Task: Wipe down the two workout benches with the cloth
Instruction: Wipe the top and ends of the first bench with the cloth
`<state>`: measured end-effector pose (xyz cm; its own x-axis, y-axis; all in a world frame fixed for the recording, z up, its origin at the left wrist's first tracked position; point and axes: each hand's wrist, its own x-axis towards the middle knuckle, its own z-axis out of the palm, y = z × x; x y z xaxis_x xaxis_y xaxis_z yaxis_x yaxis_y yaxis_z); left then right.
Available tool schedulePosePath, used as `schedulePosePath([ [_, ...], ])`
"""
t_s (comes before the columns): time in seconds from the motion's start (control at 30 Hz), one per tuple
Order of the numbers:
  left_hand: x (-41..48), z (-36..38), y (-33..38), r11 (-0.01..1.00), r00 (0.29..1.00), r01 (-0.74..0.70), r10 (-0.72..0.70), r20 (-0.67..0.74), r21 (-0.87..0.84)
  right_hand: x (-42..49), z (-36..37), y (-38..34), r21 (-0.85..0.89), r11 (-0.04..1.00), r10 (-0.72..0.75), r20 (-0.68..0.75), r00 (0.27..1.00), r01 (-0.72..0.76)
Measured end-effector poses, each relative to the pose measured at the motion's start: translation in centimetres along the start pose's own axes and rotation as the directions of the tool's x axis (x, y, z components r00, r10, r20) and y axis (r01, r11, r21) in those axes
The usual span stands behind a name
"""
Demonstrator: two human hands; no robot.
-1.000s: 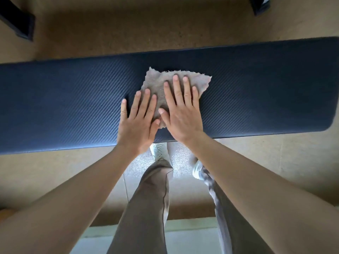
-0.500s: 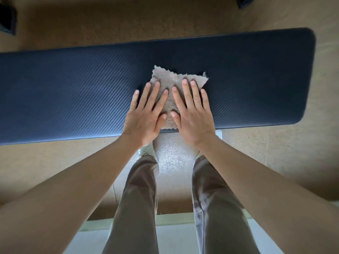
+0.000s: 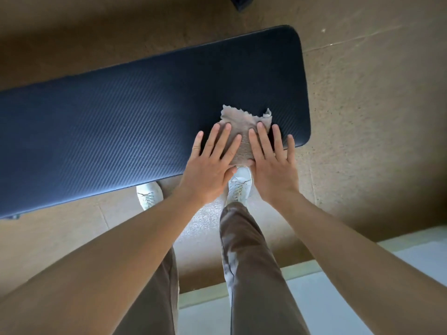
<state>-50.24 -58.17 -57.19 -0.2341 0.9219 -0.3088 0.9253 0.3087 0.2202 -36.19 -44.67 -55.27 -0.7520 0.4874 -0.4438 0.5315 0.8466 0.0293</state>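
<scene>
A dark blue ribbed workout bench pad (image 3: 121, 131) runs across the view from 9 o'clock up toward 1 o'clock, its rounded end at the right. The grey, ragged-edged cloth (image 3: 243, 124) lies flat on the pad near that end, just above the view's centre at about 12 o'clock, reaching the pad's near edge. Both hands lie palm-down on it, fingers straight and spread: the left hand (image 3: 208, 168) covers the cloth's 8 o'clock side, the right hand (image 3: 273, 170) its 4 o'clock side, its outer fingers on bare pad. The thumbs nearly meet at the near edge. Below, white sneakers (image 3: 239, 184) and brown trousers (image 3: 254, 262) stand on a tan floor (image 3: 375, 117).
</scene>
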Motion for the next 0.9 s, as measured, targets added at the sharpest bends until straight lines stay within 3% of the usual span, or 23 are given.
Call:
schedulePosePath([
  [0.23,5.6,-0.6,4.5,0.977,0.979,-0.203,0.204,-0.008,0.062,-2.5,0.3,5.3,0.06,0.966,0.241,0.13,0.962,-0.25],
  [0.4,10.0,-1.6,6.7,0.932,0.938,-0.346,0.347,0.007,0.11,-2.6,-0.8,7.3,0.144,0.882,0.418,0.205,0.885,-0.449],
  [0.47,11.7,-2.2,7.3,0.914,0.921,-0.388,0.389,0.014,0.118,-2.2,-0.8,8.5,0.199,0.808,0.495,0.278,0.823,-0.554],
  [0.53,13.2,-2.8,7.7,0.897,0.906,-0.422,0.422,0.031,0.134,-1.7,-0.5,10.1,0.388,0.687,0.496,0.369,0.786,-0.615],
  [0.57,13.9,-3.0,7.8,0.887,0.899,-0.438,0.436,0.046,0.144,-1.4,-0.4,10.8,0.541,0.578,0.465,0.397,0.791,-0.611],
  [0.63,15.5,-3.8,7.8,0.874,0.886,-0.463,0.459,0.063,0.145,-0.7,-0.6,11.5,0.798,0.262,0.419,0.413,0.809,-0.543],
  [0.7,17.3,-4.5,7.6,0.863,0.875,-0.484,0.478,0.075,0.148,0.1,-1.1,11.5,0.883,0.007,0.365,0.435,0.823,-0.47],
  [0.73,18.3,-4.9,7.5,0.851,0.866,-0.501,0.493,0.087,0.159,0.6,-1.2,11.4,0.894,-0.069,0.323,0.441,0.838,-0.443],
  [0.9,23.0,-6.9,5.9,0.79,0.835,-0.55,0.524,0.168,0.271,3.8,-1.9,11.4,0.924,-0.165,0.235,0.376,0.896,-0.344],
])
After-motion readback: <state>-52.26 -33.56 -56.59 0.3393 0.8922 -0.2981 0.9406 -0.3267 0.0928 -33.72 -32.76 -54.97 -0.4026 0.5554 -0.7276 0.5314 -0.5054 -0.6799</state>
